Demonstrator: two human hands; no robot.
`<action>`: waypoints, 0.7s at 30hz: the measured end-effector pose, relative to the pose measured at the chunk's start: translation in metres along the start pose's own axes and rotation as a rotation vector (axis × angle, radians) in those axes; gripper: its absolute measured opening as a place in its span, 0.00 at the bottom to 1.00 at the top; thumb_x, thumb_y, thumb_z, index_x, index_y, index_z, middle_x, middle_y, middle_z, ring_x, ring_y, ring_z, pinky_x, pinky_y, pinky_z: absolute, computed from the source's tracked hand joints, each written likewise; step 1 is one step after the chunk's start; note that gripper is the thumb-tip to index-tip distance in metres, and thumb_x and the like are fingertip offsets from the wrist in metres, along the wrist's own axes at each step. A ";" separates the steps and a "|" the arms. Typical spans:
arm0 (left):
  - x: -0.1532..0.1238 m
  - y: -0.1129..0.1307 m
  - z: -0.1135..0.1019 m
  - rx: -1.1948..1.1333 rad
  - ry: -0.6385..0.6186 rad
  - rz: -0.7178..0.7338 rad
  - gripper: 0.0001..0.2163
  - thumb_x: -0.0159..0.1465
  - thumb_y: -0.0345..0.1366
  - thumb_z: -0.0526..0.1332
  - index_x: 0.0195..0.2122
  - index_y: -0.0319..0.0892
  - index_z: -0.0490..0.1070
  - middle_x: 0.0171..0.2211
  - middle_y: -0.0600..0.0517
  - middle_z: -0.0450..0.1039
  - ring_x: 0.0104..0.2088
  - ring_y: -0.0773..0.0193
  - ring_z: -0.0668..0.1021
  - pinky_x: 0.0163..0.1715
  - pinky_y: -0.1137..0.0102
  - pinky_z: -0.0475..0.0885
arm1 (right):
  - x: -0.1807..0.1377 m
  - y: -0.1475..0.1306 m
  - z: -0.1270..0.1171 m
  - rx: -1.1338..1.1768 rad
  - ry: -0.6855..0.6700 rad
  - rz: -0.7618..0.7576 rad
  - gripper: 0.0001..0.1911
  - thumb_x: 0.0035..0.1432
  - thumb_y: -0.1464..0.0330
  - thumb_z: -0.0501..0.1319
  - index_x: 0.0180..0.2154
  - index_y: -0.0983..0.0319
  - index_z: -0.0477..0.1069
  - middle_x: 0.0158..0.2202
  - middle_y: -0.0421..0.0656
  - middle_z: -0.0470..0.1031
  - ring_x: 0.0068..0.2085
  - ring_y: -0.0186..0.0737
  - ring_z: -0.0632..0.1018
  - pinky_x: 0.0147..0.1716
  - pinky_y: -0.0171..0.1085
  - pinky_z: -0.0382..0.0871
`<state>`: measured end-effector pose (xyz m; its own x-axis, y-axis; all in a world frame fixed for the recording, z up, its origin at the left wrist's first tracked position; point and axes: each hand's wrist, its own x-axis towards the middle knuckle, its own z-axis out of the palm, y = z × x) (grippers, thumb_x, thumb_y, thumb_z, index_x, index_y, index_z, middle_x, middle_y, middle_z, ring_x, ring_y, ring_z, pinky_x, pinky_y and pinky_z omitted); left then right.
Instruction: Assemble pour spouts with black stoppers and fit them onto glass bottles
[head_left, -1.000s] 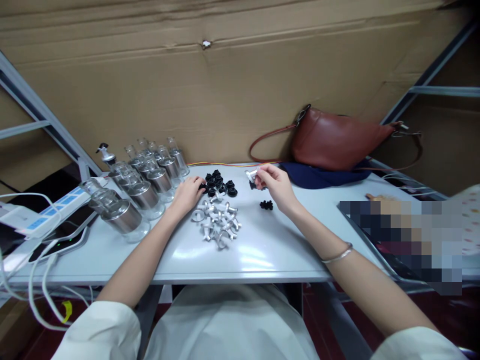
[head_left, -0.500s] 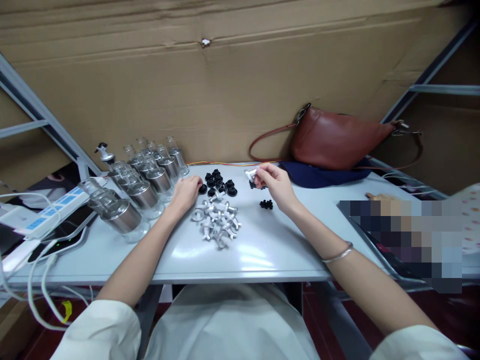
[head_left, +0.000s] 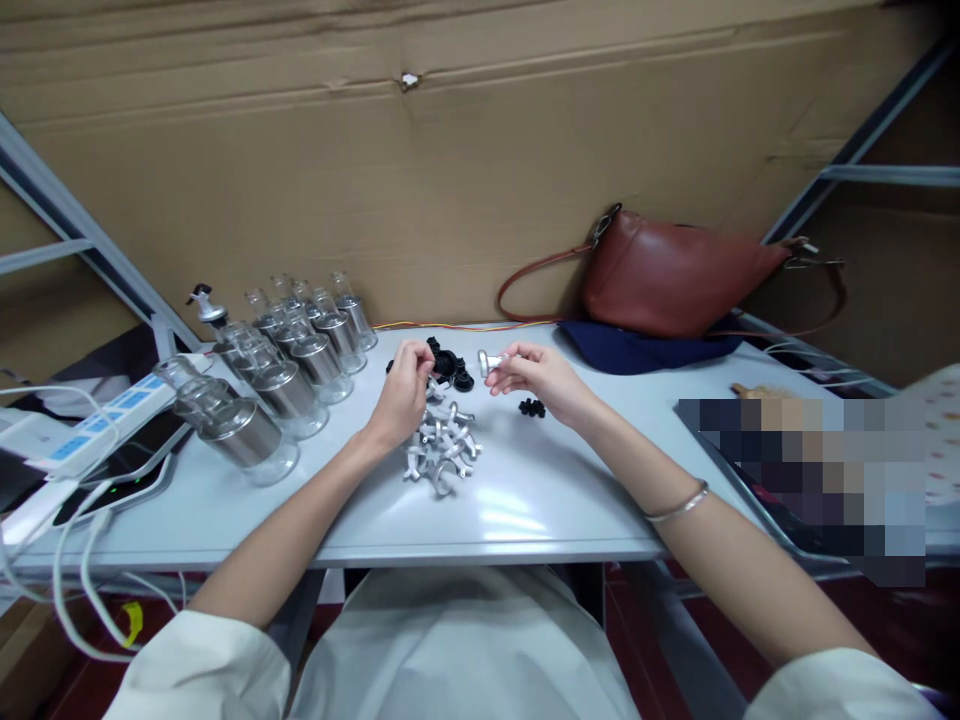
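Note:
My left hand is closed, its fingertips pinching a round black stopper-like part in front of the group of black parts. My right hand grips a silver pour-spout piece by its narrow end, its wide round end turned left toward the black part. A short gap separates the two pieces. Below my left hand lies a pile of silver spout pieces. Several more black stopper parts stand behind, partly hidden by my left hand. A cluster of small black pieces rests under my right hand.
Several glass bottles with metal sleeves stand at the left, one with a spout fitted. Farther left are a power strip and white cables. A brown bag sits on dark blue cloth at the back right, before a cardboard wall.
My left hand has lifted a black part from the group and moved right. My right hand has shifted slightly left, and the silver piece has turned so its wide end faces left.

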<state>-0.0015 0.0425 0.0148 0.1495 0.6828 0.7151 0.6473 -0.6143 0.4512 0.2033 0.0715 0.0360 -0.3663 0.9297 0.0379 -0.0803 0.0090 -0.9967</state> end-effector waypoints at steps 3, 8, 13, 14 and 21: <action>-0.002 0.008 0.002 -0.041 -0.002 0.008 0.06 0.69 0.35 0.44 0.35 0.44 0.55 0.34 0.51 0.62 0.35 0.65 0.68 0.38 0.68 0.67 | -0.001 0.001 0.001 0.075 -0.075 0.023 0.09 0.42 0.66 0.64 0.25 0.62 0.64 0.24 0.41 0.78 0.24 0.34 0.78 0.28 0.33 0.67; -0.004 0.009 0.005 -0.098 -0.016 0.006 0.06 0.69 0.36 0.44 0.35 0.44 0.55 0.34 0.50 0.61 0.36 0.64 0.67 0.39 0.69 0.67 | -0.001 0.001 0.001 0.103 -0.092 0.039 0.09 0.43 0.67 0.64 0.25 0.62 0.65 0.23 0.40 0.78 0.24 0.33 0.78 0.29 0.33 0.68; -0.005 0.011 0.006 -0.132 -0.038 0.066 0.05 0.68 0.34 0.45 0.35 0.43 0.56 0.34 0.50 0.62 0.36 0.64 0.67 0.38 0.69 0.67 | -0.001 0.002 0.000 0.079 -0.139 0.024 0.11 0.43 0.65 0.66 0.25 0.62 0.66 0.24 0.41 0.78 0.25 0.34 0.78 0.29 0.33 0.68; -0.005 0.011 0.006 -0.126 -0.038 0.071 0.05 0.68 0.34 0.45 0.35 0.43 0.56 0.34 0.50 0.62 0.36 0.64 0.68 0.38 0.69 0.67 | -0.001 0.003 -0.001 0.070 -0.156 0.018 0.11 0.43 0.64 0.66 0.25 0.63 0.66 0.24 0.41 0.78 0.25 0.34 0.78 0.30 0.34 0.68; -0.009 0.009 0.010 -0.147 -0.082 0.004 0.06 0.68 0.34 0.45 0.35 0.43 0.57 0.35 0.49 0.63 0.36 0.65 0.69 0.39 0.68 0.67 | -0.002 0.001 -0.006 0.015 -0.296 0.029 0.10 0.44 0.66 0.67 0.27 0.64 0.69 0.24 0.43 0.79 0.25 0.35 0.77 0.31 0.35 0.69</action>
<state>0.0106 0.0347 0.0068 0.2160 0.7068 0.6736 0.5315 -0.6638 0.5261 0.2092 0.0720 0.0341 -0.6232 0.7814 0.0308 -0.0784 -0.0233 -0.9967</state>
